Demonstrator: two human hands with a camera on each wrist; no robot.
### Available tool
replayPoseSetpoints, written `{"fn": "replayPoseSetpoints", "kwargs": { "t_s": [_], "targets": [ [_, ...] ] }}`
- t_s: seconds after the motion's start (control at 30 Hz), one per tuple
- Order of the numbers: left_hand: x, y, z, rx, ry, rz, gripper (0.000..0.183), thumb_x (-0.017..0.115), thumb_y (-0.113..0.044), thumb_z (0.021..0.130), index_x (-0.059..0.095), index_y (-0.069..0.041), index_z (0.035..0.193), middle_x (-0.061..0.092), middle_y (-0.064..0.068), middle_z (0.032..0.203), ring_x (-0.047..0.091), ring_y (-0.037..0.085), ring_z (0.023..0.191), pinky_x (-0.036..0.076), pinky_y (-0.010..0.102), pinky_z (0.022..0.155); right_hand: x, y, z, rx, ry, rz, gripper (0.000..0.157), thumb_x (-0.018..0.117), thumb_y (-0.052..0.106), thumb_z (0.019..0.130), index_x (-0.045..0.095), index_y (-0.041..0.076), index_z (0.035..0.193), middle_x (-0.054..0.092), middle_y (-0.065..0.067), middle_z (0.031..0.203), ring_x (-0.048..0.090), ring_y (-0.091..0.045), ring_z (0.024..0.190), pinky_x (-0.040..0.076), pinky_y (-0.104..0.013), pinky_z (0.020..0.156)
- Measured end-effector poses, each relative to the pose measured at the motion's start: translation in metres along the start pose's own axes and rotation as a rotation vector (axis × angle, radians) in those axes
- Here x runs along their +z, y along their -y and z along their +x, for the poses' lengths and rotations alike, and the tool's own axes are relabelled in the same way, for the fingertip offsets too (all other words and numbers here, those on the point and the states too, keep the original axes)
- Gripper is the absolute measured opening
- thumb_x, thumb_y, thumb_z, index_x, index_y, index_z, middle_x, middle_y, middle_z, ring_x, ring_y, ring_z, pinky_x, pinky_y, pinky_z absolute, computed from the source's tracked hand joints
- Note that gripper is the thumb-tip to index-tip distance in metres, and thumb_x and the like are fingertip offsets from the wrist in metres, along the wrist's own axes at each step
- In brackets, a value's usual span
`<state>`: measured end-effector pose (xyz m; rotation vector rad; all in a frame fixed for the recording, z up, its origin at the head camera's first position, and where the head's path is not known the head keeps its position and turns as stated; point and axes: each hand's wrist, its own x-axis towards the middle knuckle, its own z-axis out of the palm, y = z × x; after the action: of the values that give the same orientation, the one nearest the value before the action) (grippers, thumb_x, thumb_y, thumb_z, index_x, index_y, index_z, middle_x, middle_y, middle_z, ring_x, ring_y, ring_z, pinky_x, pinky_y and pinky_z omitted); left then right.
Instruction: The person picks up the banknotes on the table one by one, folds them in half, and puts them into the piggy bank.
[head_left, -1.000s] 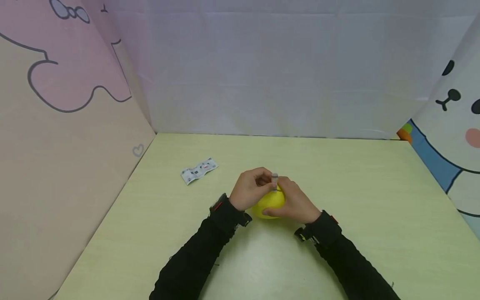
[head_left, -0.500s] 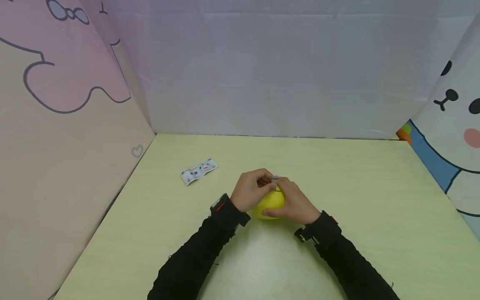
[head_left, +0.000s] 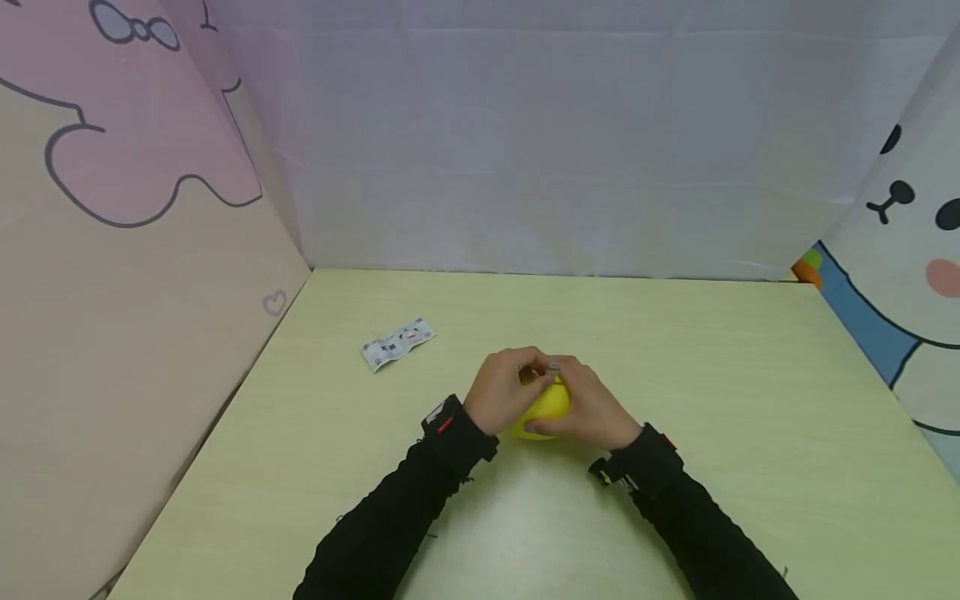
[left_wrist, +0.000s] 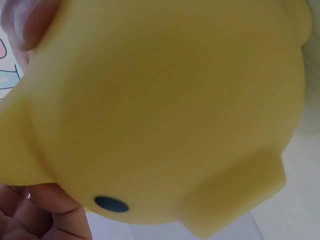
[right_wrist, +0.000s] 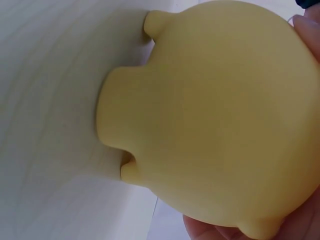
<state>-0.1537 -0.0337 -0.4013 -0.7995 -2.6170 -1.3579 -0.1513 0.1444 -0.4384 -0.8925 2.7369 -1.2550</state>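
A round yellow animal-shaped piggy bank (head_left: 553, 404) stands on the table between both hands. My left hand (head_left: 502, 390) pinches a small greyish strip of folded paper (head_left: 553, 367) at the top of the bank, its lower end hidden there. Thumb and fingers of my right hand (head_left: 596, 408) grip the bank's right side. Close up in the left wrist view, the smooth yellow bank (left_wrist: 175, 100) shows a dark oval eye (left_wrist: 111, 204) and a blocky foot. Stubby feet of the bank (right_wrist: 225, 115) meet the tabletop in the right wrist view.
A creased white printed paper strip (head_left: 397, 343) lies on the pale yellow table (head_left: 712, 358), left of and beyond the hands. A white sheet (head_left: 525, 142) hangs behind the table's far edge, with printed cartoon sheets at both sides.
My left hand has come slightly down and toward the right, and less of the folded strip shows above the bank. The right hand and the piggy bank stay in place.
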Motion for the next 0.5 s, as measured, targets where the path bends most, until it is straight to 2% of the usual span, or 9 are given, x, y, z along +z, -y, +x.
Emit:
{"fn": "replayPoseSetpoints", "kwargs": {
  "t_s": [0.33, 0.5],
  "targets": [
    [0.0044, -0.0005, -0.0025, 0.038, -0.026, 0.155, 0.007, 0.069, -0.013, 0.091, 0.072, -0.006, 0.093, 0.068, 0.006, 0.089, 0.052, 0.019, 0.08, 0.043, 0.026, 0.074, 0.0008, -0.0005, 0.0016, -0.03, 0.001, -0.01, 0.075, 0.088, 0.029, 0.072, 0.051, 0.02, 0.137, 0.059, 0.0, 0.126, 0.049, -0.023, 0.11, 0.047, -0.037, 0.084],
    [0.0045, -0.0031, -0.0034, 0.035, -0.028, 0.166, 0.011, 0.07, -0.013, 0.09, 0.072, -0.007, 0.099, 0.068, 0.005, 0.092, 0.055, 0.019, 0.085, 0.046, 0.027, 0.078, 0.001, -0.0008, 0.0019, -0.041, -0.004, -0.013, 0.071, 0.088, 0.03, 0.072, 0.053, 0.02, 0.133, 0.061, 0.001, 0.121, 0.049, -0.021, 0.106, 0.047, -0.036, 0.082]
  ]
}}
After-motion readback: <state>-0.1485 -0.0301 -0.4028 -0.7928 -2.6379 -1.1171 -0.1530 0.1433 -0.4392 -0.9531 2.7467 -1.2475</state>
